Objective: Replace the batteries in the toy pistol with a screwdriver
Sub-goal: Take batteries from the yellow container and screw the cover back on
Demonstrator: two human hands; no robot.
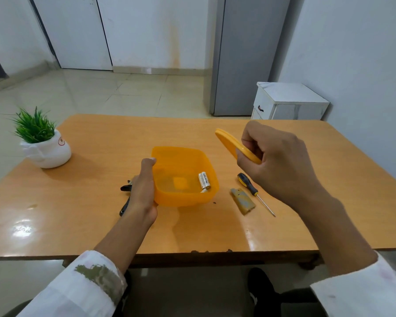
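Left hand [144,188] grips the translucent orange plastic tub [183,199] by its rim, perhaps two white batteries [204,180] inside; right hand [277,161] pinches its flat orange lid [226,140] aloft.

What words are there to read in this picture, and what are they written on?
"Heyoright", as best it reads: on the battery lying in the orange box.
Smaller print on that battery: too small to read.
Red mark on the white plant pot: partly turned away, not readable.
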